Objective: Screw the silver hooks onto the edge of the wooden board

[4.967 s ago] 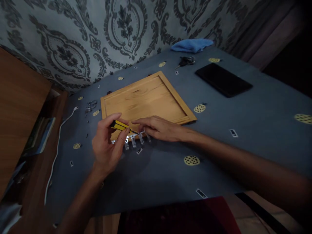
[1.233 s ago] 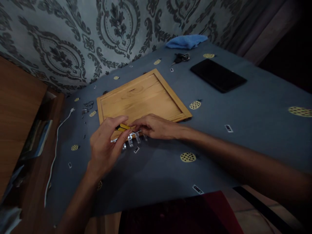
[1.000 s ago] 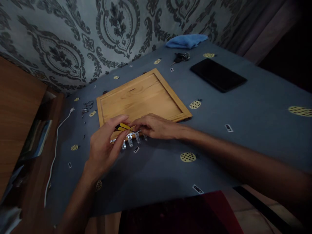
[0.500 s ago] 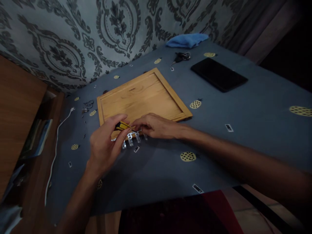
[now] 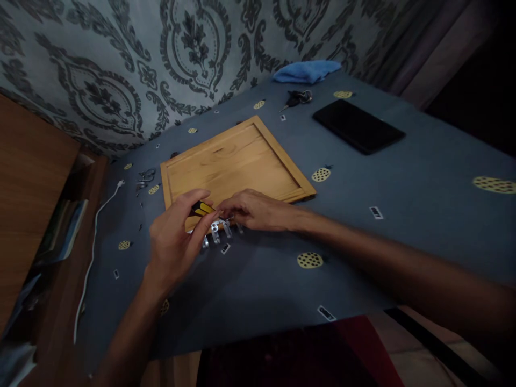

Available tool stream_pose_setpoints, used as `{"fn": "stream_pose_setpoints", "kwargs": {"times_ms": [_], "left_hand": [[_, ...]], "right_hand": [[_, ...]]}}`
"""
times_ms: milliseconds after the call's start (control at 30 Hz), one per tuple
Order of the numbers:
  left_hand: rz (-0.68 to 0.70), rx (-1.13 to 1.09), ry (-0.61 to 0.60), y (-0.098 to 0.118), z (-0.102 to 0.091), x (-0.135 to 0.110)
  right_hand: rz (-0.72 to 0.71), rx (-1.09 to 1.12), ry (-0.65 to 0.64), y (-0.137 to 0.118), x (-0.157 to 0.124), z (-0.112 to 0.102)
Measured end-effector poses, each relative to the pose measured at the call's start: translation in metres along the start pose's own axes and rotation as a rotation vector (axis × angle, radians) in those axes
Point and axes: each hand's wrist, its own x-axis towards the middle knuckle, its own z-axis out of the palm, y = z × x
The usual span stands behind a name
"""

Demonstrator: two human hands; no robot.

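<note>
A framed wooden panel [image 5: 234, 161] lies on the table with a metal strip of hooks [image 5: 215, 231] along its near edge. My left hand [image 5: 173, 234] is closed around the yellow and black handle of a screwdriver [image 5: 202, 208], which slants down to the right over the hooks. My right hand [image 5: 253, 209] rests at the panel's near edge beside the hooks, its fingers pinched together near the screwdriver's tip. What those fingertips hold, if anything, is hidden.
On the blue-grey tablecloth [image 5: 355, 231] lie a black tablet [image 5: 358, 126], some keys [image 5: 299, 98] and a blue cloth [image 5: 307, 72]. To the left are metal pieces [image 5: 145, 176], small dark screws and a white cable [image 5: 93, 247]. A patterned wall [image 5: 141, 70] stands behind.
Both hands keep nearly the same place and grip at the hooks. The whole view has shifted slightly.
</note>
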Motion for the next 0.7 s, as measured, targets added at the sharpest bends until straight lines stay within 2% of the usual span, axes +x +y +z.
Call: {"fn": "stream_pose_setpoints", "kwargs": {"times_ms": [700], "left_hand": [[-0.015,0.013,-0.012,0.0030,0.0005,0.0027]], "right_hand": [[0.020,0.009,-0.004,-0.0026,0.0002,-0.0008]]}}
